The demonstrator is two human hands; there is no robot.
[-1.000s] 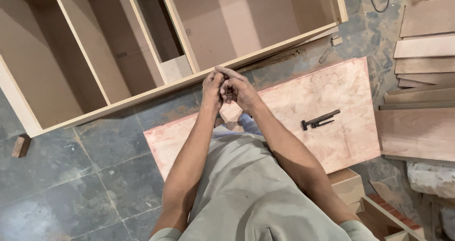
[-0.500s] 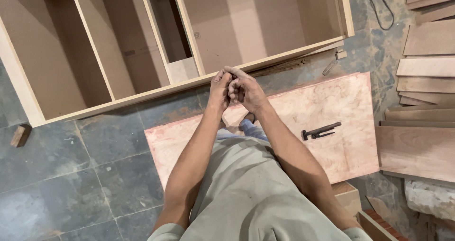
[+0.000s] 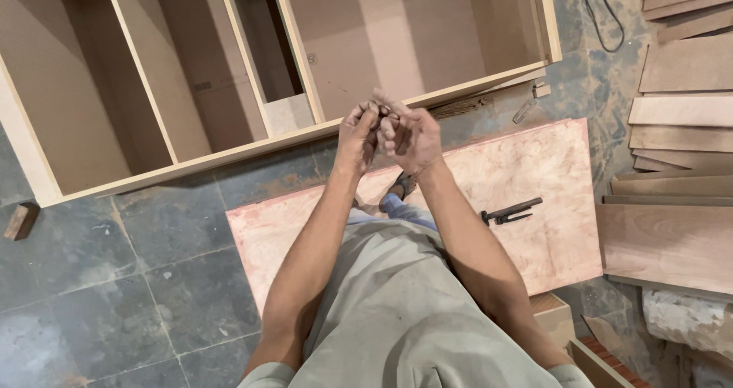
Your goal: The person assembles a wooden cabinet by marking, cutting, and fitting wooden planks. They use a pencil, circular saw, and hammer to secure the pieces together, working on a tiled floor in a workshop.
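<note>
A large pale cabinet carcass (image 3: 252, 90) lies on its back on the grey tiled floor (image 3: 114, 281), its open compartments facing up and its front edge running across just below the person's raised hands. Nearer the person, a pinkish plywood sheet (image 3: 550, 205) lies flat on the floor, and one foot rests on it. To the right, cut wooden boards (image 3: 679, 128) are stacked in layers. A dark metal tool (image 3: 510, 211) lies on the plywood, well apart from both hands.

The left hand (image 3: 357, 132) and right hand (image 3: 412, 137) are pressed together in front of the chest, over the carcass edge, with fingers curled and interlaced around something very small and dark between the fingertips. What it is cannot be made out, nor whether either hand truly grips it.

Working a tiny piece like this seems to go best with the elbows tucked and the hands kept close, pinching with the fingertips, not the palms. Held over the plywood instead of the open compartments, a dropped piece would be easier to find.
</note>
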